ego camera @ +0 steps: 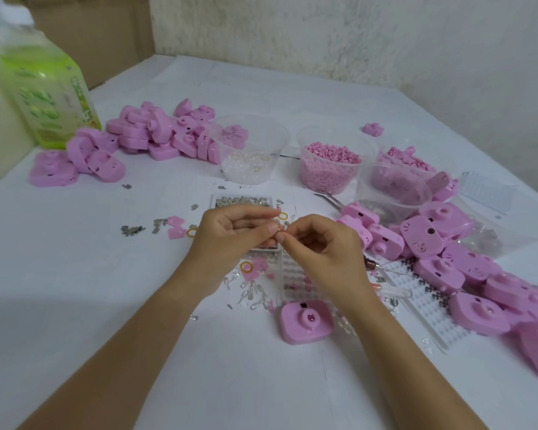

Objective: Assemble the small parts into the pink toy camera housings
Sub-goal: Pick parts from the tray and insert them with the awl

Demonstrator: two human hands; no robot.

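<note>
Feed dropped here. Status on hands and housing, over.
Left hand and right hand pinching one small part. Pink camera housing lies beside right wrist, untouched. Nothing covering it.

White cloth-covered table point(75, 290): pink plastic toy camera housings point(156, 131) are heaped far left, a second pink heap point(466, 268) at right, and one single pink housing point(306, 321) is set near centre. Clear plastic cups point(249, 156), green-labelled bottle point(47, 88), white perforated tray point(423, 308) and grey metal bits point(132, 229) are laid directly on it.
</note>
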